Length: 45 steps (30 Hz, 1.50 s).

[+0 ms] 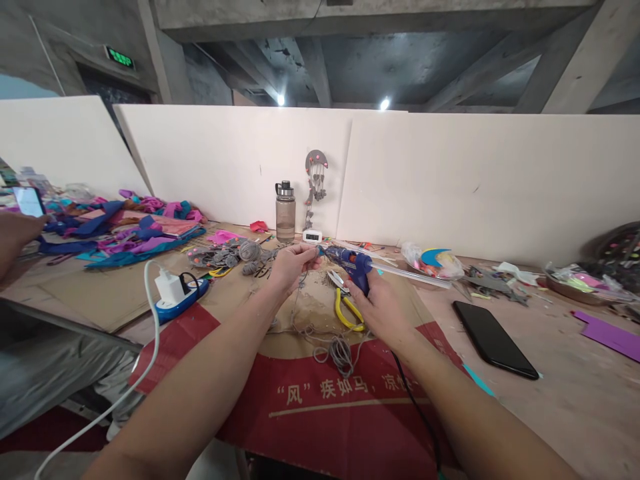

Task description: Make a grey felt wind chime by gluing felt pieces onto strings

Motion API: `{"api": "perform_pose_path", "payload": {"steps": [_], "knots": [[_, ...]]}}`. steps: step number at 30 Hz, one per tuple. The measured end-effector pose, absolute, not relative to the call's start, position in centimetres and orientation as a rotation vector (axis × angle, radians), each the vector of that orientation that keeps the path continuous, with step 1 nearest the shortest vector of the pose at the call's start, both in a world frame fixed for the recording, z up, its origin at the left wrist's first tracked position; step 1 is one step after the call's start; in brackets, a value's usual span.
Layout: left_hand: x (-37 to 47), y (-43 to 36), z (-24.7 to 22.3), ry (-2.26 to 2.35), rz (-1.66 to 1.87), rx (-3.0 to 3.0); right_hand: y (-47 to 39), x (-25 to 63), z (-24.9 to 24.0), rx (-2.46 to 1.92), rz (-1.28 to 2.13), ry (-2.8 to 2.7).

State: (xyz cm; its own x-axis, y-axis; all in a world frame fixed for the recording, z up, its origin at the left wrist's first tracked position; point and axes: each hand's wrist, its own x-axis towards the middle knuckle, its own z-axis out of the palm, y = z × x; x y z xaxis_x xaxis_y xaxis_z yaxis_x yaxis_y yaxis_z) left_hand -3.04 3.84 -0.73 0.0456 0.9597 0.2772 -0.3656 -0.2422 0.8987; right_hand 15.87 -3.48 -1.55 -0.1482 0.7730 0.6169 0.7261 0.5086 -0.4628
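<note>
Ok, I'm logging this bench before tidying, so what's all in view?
glue gun: 1, blue, in right hand, nozzle at left fingers
cord: 1 tangle, grey, on cardboard below the hands
pliers: 1, yellow handles, under glue gun
cardboard: 1, red and brown, under the arms
phone: 1, black, right of cardboard
bottle: 1, grey, by back wall
power strip: 1, blue, left, white charger plugged in
fabric scraps: pile, pink, purple, blue, far left
left hand: 1, pinching something small, grey
right hand: 1, gripping glue gun
</note>
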Motion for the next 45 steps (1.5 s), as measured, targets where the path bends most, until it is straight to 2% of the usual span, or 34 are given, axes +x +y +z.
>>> {"api": "perform_pose_path", "payload": {"steps": [45], "knots": [[-3.11, 3.94, -0.72, 0.741, 1.464, 1.183, -3.64, 15.88, -1.30, -1.204, 0.096, -1.903]]}}
